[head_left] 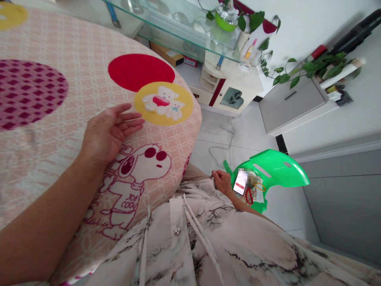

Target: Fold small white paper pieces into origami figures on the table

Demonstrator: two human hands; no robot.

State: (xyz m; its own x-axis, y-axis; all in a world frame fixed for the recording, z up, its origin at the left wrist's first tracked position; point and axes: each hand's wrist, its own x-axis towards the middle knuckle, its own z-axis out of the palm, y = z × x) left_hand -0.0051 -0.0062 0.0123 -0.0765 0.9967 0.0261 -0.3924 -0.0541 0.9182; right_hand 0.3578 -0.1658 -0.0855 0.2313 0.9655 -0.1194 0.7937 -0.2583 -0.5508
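My left hand (111, 131) is over a pink patterned cloth (98, 83), palm turned partly up and fingers stretched out, with nothing in it. Its fingertips are beside a yellow circle (184, 105) printed with two white bears. Below the hand, the cloth bears a cartoon dog (149, 163) in dark red sunglasses. My right hand (222, 180) is low by my thigh, near the green plastic chair (276, 167). Its fingers are curled closed, and whatever they may hold is hidden. On the chair seat lie a lit phone (239, 182), a red band (249, 196) and some papers.
A glass shelf unit (178, 29) stands beyond the cloth, with a potted plant in a green bowl (225, 22). To the right are a white cabinet (228, 95) and a grey cabinet (294, 103). A pale cable (218, 148) trails over the tiled floor (212, 127).
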